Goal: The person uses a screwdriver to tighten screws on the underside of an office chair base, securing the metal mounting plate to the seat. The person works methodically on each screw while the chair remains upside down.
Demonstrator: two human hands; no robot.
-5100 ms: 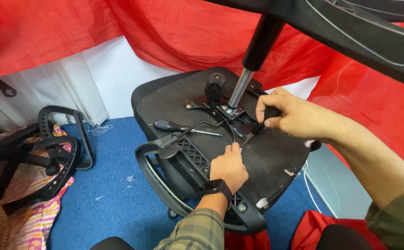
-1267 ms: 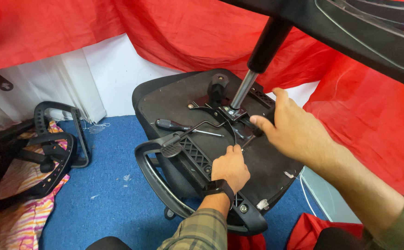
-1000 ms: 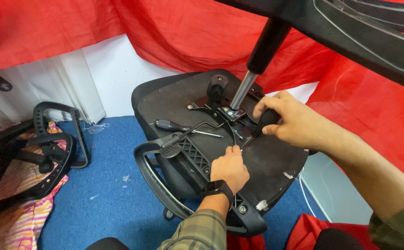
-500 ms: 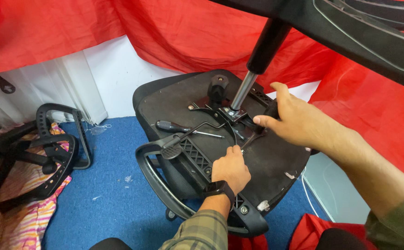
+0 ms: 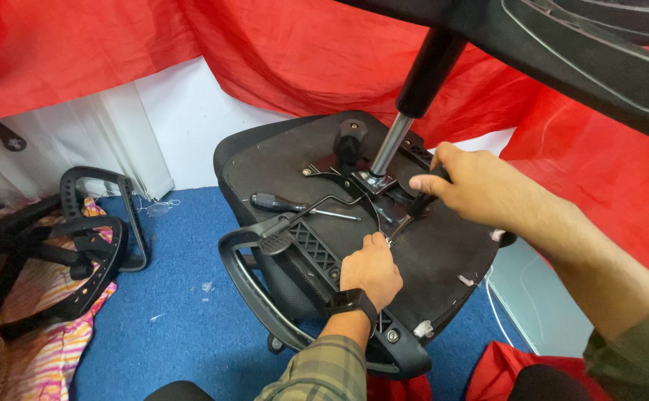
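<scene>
An office chair seat lies upside down, its dark underside facing up, and a gas lift column rises from the metal mechanism plate. My right hand is closed around a black tool handle just right of the plate. The tool's thin shaft slants down toward my left hand. That hand is a closed fist with a black wristband, resting on the underside at the shaft's lower end; what it grips is hidden. A screwdriver lies loose on the seat, left of the plate.
A black armrest loop and a lever with a paddle end stick out at the seat's near left. Detached black chair parts lie on striped cloth over blue carpet at left. Red fabric hangs behind; the chair's star base looms overhead.
My right hand has shifted back and forth beside the mechanism and is now closed on the black handle. My left fist has stayed in place on the seat.
</scene>
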